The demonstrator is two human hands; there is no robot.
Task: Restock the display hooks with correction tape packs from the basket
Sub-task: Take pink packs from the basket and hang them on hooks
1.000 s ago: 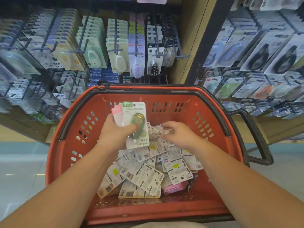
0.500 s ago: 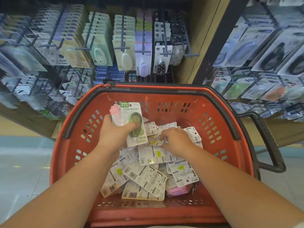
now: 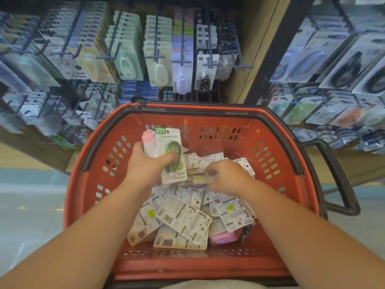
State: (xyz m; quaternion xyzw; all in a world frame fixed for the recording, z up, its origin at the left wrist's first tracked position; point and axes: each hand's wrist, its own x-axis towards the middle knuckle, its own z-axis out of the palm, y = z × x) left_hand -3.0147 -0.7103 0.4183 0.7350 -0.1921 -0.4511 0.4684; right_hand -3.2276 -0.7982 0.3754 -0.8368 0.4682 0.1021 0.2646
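Note:
A red plastic basket [image 3: 270, 184] sits below me, holding a heap of correction tape packs [image 3: 183, 215], most lying face down. My left hand [image 3: 145, 165] grips a small stack of packs upright over the heap; the front one is a green Campus pack [image 3: 171, 153], with a pink-topped pack behind it. My right hand [image 3: 227, 177] is down on the heap, fingers curled round a pack [image 3: 200, 178] that lies at the top of the pile. Display hooks [image 3: 158, 57] with hanging packs fill the rack beyond the basket.
A second rack of hooks with larger packs [image 3: 333, 69] stands to the right behind a dark post [image 3: 277, 49]. The basket's black handle [image 3: 341, 184] sticks out on its right side. Pale floor [image 3: 27, 205] lies to the left.
My right hand has dropped onto the heap and closed on a pack near the top. The left hand keeps its stack almost still. The view has shifted slightly left and down.

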